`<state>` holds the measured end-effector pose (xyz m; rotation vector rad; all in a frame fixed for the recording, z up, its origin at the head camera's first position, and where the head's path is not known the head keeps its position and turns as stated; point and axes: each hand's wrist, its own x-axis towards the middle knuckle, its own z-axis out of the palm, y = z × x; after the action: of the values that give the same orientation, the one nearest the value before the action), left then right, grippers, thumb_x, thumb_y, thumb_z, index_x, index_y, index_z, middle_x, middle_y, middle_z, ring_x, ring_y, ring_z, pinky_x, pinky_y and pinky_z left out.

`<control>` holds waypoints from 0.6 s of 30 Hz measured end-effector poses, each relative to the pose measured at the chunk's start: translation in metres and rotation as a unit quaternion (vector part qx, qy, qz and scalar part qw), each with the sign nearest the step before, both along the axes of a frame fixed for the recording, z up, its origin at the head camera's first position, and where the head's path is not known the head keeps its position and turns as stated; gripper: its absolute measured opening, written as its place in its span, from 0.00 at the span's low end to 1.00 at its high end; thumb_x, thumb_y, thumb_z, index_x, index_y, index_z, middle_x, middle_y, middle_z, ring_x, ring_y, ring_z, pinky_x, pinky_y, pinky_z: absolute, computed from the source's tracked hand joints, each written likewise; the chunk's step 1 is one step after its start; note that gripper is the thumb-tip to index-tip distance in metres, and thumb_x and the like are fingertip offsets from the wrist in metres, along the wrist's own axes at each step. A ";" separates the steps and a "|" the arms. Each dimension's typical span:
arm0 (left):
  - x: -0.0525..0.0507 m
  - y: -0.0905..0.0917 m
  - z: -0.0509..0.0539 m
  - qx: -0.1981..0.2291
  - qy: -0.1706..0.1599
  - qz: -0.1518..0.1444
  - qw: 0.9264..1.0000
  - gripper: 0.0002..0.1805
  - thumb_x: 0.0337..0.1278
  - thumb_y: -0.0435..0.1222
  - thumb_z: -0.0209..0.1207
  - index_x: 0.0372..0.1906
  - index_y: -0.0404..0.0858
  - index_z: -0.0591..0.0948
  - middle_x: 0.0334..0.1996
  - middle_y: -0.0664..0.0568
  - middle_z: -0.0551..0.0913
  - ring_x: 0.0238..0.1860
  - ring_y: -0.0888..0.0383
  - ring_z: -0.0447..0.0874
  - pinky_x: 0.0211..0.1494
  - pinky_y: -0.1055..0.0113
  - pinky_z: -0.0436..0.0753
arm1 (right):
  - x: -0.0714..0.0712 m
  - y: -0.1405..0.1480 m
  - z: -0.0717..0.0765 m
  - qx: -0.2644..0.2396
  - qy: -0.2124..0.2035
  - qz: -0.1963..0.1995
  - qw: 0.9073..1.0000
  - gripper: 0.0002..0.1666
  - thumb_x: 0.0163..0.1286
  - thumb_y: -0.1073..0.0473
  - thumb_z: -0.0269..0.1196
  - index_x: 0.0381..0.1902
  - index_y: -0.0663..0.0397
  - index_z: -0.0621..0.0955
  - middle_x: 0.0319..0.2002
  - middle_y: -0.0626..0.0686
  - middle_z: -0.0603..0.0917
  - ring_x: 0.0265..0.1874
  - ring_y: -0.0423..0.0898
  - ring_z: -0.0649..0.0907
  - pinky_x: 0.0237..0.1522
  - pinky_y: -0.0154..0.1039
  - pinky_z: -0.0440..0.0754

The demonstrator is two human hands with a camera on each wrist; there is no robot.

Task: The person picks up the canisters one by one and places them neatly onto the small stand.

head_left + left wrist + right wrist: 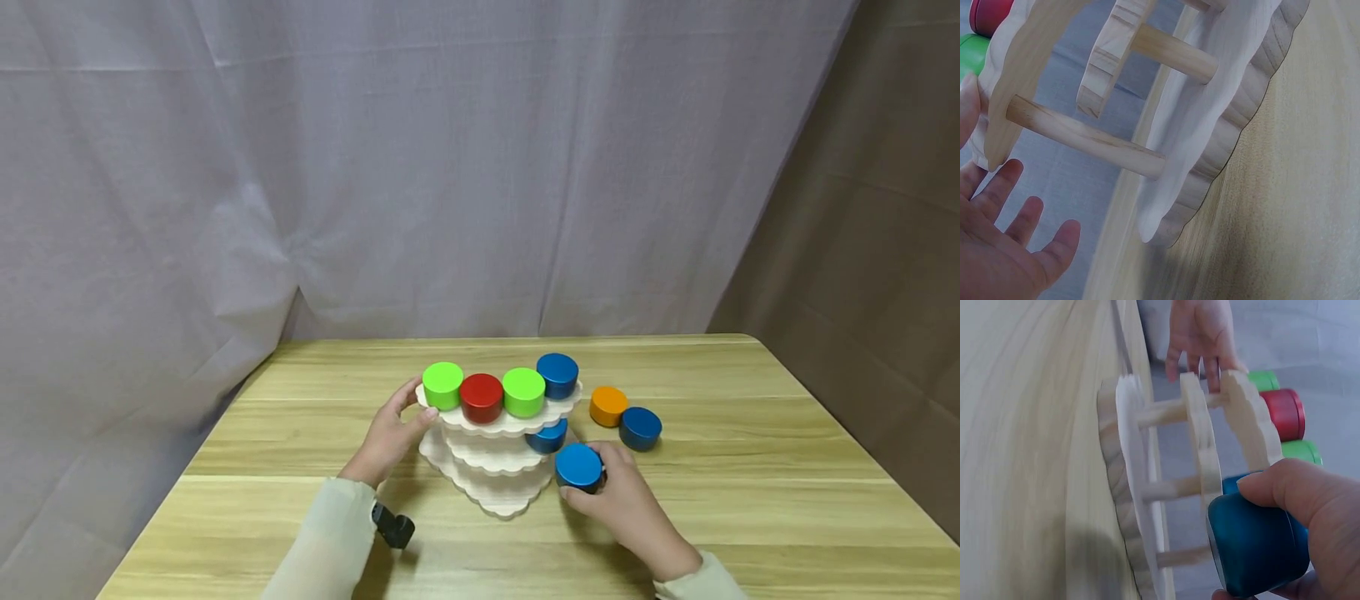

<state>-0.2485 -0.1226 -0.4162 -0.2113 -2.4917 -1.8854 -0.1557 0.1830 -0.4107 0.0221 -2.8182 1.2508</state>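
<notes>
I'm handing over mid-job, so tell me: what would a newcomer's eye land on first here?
First, the bright red cylinder between two green cylinders, on the top tier of the pale wooden stand. Next, the blue cylinder in the right hand, by the stand's right side. Then the orange cylinder on the table, to the stand's right.

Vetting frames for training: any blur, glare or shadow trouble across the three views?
Head: fairly crisp, soft shadows on the table near the left hand and right hand, no harsh glare; left wrist: bluish cast, wooden stand readable but tilted in frame; right wrist: bluish too, rods look soft, dim shadow at lower left.
</notes>
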 end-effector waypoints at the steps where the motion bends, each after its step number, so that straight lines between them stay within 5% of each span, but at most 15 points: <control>1: 0.000 0.000 0.000 -0.001 0.001 0.000 1.000 0.36 0.61 0.39 0.62 0.73 0.46 0.63 0.64 0.37 0.69 0.69 0.39 0.59 0.68 0.32 0.52 | 0.001 -0.003 0.000 -0.002 0.000 0.001 1.000 0.40 0.53 0.56 0.74 0.59 0.68 0.70 0.55 0.66 0.70 0.52 0.59 0.74 0.55 0.61 0.75; 18: 0.001 -0.001 0.000 0.008 -0.001 -0.003 1.000 0.36 0.61 0.39 0.62 0.73 0.46 0.63 0.64 0.37 0.69 0.69 0.38 0.58 0.68 0.32 0.50 | 0.005 -0.046 0.008 -0.024 0.015 0.012 1.000 0.40 0.49 0.54 0.77 0.58 0.61 0.73 0.61 0.66 0.68 0.54 0.60 0.75 0.54 0.59 0.77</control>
<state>-0.2480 -0.1232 -0.4162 -0.2164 -2.4796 -1.9084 -0.1509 0.1368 -0.4031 0.0718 -2.7698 1.3111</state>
